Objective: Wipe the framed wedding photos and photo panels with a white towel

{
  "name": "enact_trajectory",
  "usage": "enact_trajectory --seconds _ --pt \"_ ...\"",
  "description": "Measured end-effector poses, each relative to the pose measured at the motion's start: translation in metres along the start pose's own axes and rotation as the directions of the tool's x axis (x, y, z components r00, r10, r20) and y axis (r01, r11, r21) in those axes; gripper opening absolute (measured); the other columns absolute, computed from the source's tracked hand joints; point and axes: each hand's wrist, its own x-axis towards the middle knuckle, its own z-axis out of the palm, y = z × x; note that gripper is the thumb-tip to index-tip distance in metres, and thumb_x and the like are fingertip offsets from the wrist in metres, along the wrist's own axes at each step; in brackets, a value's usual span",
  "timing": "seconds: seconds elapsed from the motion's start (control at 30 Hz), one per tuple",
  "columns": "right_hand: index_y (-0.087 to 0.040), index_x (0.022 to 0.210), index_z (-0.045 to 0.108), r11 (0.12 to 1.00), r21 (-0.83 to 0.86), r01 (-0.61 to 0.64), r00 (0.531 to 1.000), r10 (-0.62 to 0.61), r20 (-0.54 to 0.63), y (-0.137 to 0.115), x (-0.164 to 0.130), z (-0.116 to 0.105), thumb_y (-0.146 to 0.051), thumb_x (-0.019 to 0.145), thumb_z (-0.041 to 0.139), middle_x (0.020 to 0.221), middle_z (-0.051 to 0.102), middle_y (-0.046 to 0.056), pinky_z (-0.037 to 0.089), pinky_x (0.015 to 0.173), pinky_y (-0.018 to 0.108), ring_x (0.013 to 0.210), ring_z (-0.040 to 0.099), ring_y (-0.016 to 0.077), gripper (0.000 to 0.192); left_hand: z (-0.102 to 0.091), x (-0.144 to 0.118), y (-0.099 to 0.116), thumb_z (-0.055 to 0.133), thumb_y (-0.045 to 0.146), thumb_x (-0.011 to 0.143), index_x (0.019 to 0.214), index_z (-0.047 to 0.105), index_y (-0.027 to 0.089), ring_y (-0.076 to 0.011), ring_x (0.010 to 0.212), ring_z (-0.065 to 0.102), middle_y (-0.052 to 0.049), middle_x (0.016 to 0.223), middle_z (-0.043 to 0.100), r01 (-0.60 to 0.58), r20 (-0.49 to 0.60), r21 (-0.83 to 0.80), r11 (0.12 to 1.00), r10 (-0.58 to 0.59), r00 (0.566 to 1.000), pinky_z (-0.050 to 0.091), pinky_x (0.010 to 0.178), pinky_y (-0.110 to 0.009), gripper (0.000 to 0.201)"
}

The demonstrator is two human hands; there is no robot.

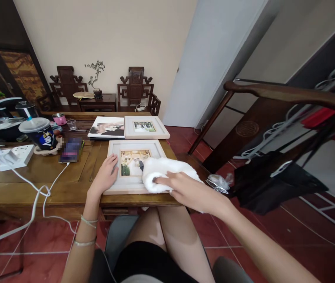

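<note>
A light wooden picture frame (114,185) with a white mat and a small photo lies flat near the table's front edge. My left hand (105,175) rests on the frame's left side, fingers stretched out over its border. In my right hand (186,188) is a white fluffy cloth (167,167), pressed onto the right part of the frame. The cloth hides the frame's lower right corner and a bit of the photo; its far end hangs past the table's right edge.
Behind lie a second picture frame (147,133) and a stack topped by a photo print (107,127). To the left are a phone (71,150) on a cable, a large lidded cup (42,133) and a power strip (17,157). A wooden chair (244,129) stands right.
</note>
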Motion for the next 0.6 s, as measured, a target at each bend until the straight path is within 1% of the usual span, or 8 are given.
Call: enact_trajectory --seconds 0.07,0.13,0.2,0.27,0.33,0.4,0.5,0.6 --pt "-0.019 0.119 0.058 0.999 0.034 -0.014 1.000 0.013 0.016 -0.007 -0.003 -0.002 0.000 0.074 0.039 0.088 0.061 0.009 0.038 0.075 0.030 0.086 0.058 0.0238 0.052 0.000 0.000 0.000 0.035 0.029 0.091 0.130 0.052 0.008 -0.0256 0.137 0.035 -0.017 0.142 0.047 -0.005 -0.006 -0.001 1.000 0.005 1.000 0.027 0.114 -0.048 0.047" --pt "-0.020 0.122 0.057 0.999 0.041 -0.032 0.999 0.032 -0.019 -0.004 0.008 0.003 0.000 0.075 0.039 0.090 0.061 0.009 0.039 0.076 0.031 0.087 0.059 0.0239 0.054 0.000 0.000 -0.001 0.035 0.029 0.092 0.130 0.053 0.010 -0.0252 0.137 0.035 -0.016 0.142 0.047 -0.007 -0.005 -0.014 1.000 0.007 1.000 0.027 0.114 -0.048 0.046" --pt "-0.019 0.128 0.054 0.999 0.017 -0.045 0.996 0.046 -0.077 0.010 0.030 0.012 0.001 0.075 0.040 0.098 0.062 0.011 0.041 0.078 0.032 0.090 0.060 0.0244 0.058 0.000 0.000 -0.002 0.036 0.030 0.092 0.129 0.054 0.010 -0.0248 0.137 0.035 -0.016 0.142 0.047 -0.008 -0.003 -0.038 0.999 0.008 1.000 0.027 0.114 -0.048 0.046" --pt "-0.018 0.131 0.052 0.997 -0.043 -0.061 0.985 0.053 -0.162 0.030 0.059 0.019 0.002 0.073 0.041 0.114 0.061 0.015 0.040 0.086 0.035 0.102 0.058 0.0260 0.062 -0.001 0.000 -0.003 0.037 0.030 0.091 0.129 0.054 0.010 -0.0247 0.137 0.035 -0.015 0.141 0.048 -0.010 -0.002 -0.059 0.998 0.010 1.000 0.027 0.114 -0.048 0.046" --pt "-0.016 0.133 0.051 0.988 -0.112 -0.109 0.960 0.075 -0.268 0.050 0.088 0.023 0.003 0.073 0.043 0.131 0.053 0.017 0.035 0.097 0.040 0.117 0.050 0.0282 0.063 -0.002 -0.001 -0.003 0.039 0.031 0.091 0.129 0.055 0.011 -0.0246 0.137 0.036 -0.015 0.141 0.049 -0.013 -0.005 -0.075 0.997 0.013 1.000 0.027 0.114 -0.048 0.046" --pt "-0.014 0.134 0.050 0.976 -0.154 -0.155 0.939 0.097 -0.331 0.065 0.112 0.024 0.002 0.075 0.044 0.140 0.047 0.018 0.028 0.104 0.045 0.129 0.040 0.0302 0.062 -0.003 -0.001 -0.003 0.039 0.031 0.090 0.128 0.055 0.013 -0.0244 0.137 0.036 -0.014 0.140 0.050 -0.014 -0.003 -0.088 0.996 0.014 1.000 0.027 0.114 -0.048 0.045" --pt "-0.012 0.132 0.053 0.973 -0.177 -0.150 0.943 0.087 -0.320 0.071 0.130 0.025 0.002 0.076 0.045 0.141 0.046 0.017 0.022 0.107 0.051 0.134 0.031 0.0326 0.058 -0.004 0.000 -0.002 0.040 0.031 0.090 0.127 0.056 0.011 -0.0249 0.137 0.036 -0.015 0.140 0.050 -0.001 0.003 -0.100 0.995 0.001 1.000 0.028 0.114 -0.048 0.045" --pt "-0.013 0.128 0.056 0.979 -0.191 -0.073 0.968 0.023 -0.251 0.060 0.117 0.027 0.002 0.076 0.046 0.136 0.051 0.018 0.023 0.106 0.052 0.131 0.036 0.0323 0.055 -0.004 0.000 0.000 0.039 0.030 0.090 0.128 0.055 0.010 -0.0249 0.136 0.037 -0.015 0.140 0.050 0.010 -0.006 -0.097 0.995 -0.011 1.000 0.028 0.114 -0.047 0.046"
